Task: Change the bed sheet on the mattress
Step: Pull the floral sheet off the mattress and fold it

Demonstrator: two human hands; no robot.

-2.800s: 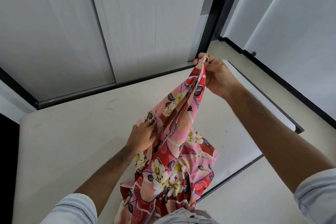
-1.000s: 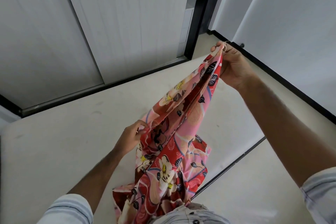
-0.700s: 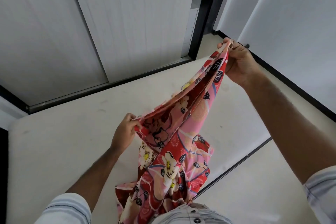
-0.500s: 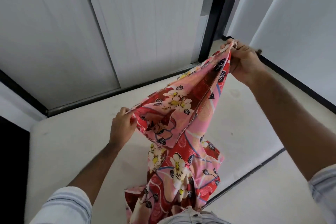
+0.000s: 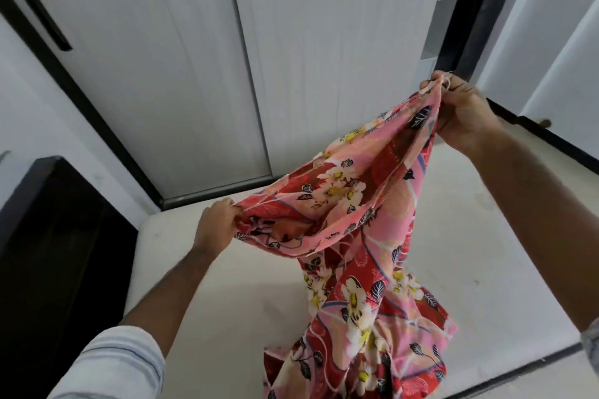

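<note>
— Both hands have pulled farther apart, so the red and pink flowery cloth sheet (image 5: 350,204) opened wider; see?
— Yes; left hand (image 5: 217,223) grips one edge, right hand (image 5: 460,113) pinches a corner; it hangs over the bare white mattress (image 5: 486,236).

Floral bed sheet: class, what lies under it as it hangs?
The bare white mattress lies beneath the floral bed sheet. The patch directly behind its hanging folds is covered.

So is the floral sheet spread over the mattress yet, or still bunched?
Still bunched. The floral sheet hangs in folds between the left hand and right hand, above the bare mattress.
</note>
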